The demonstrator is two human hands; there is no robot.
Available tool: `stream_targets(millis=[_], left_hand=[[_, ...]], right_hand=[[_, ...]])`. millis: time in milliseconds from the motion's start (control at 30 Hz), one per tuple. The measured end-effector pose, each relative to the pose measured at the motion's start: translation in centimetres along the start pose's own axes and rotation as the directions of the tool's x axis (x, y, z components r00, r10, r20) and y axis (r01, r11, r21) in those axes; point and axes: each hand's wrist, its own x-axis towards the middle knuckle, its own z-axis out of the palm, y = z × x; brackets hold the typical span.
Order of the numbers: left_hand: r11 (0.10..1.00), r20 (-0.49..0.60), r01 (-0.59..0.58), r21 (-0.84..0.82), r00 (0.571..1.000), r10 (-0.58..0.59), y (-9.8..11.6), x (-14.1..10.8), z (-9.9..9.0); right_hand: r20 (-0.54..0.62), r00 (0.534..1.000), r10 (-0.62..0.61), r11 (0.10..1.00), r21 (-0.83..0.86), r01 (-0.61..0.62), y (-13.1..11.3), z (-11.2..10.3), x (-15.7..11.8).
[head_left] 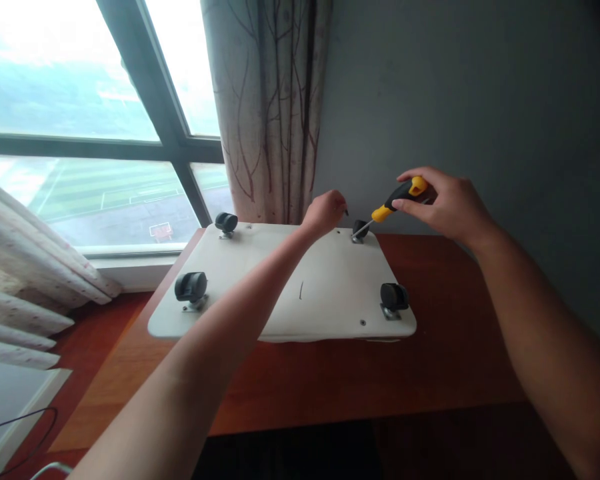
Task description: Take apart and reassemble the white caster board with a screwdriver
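Observation:
A yellow and black screwdriver (396,201) is gripped by its handle in my right hand (447,200). Its shaft slants down to the left, and the tip meets the metal plate of the far right caster (361,229). Just left of that caster, my left hand (325,210) is closed in a pinch; a small dark thing (347,213) pokes out at its fingertips, too small to name surely. Beneath both hands lies a white rounded panel (330,280) with black casters standing up near its corners: near right (394,295), near left (191,288) and far left (226,223).
The panel rests on a reddish-brown wooden table (320,387). Behind stand a grey wall (455,100) and a patterned curtain (275,100). To the left are a window (70,143), another curtain (25,253) and a white surface (10,400) carrying a black cable (55,420).

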Motion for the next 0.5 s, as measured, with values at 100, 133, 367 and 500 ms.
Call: stream_targets(millis=[100,133,367,500], left_hand=[[0.991,0.052,-0.007,-0.136,0.999,0.014,1.1,-2.9,-1.5],[0.981,0.078,-0.01,-0.196,0.997,0.026,1.4,-4.2,-2.0],[0.978,0.141,-0.126,-0.168,0.979,0.15,0.4,-13.7,-3.9],[0.983,0.173,-0.142,0.117,0.978,0.121,-0.5,-17.1,-3.2]], right_hand=[[0.009,0.999,0.036,0.999,0.033,-0.037,-0.6,-0.2,-1.4],[0.012,0.999,0.04,0.998,0.05,-0.04,-0.9,-0.2,-1.9],[0.077,0.996,0.049,0.993,0.102,-0.056,-3.0,-0.6,-5.6],[0.096,0.994,0.055,0.991,0.119,-0.066,-3.6,-1.8,-7.0]])
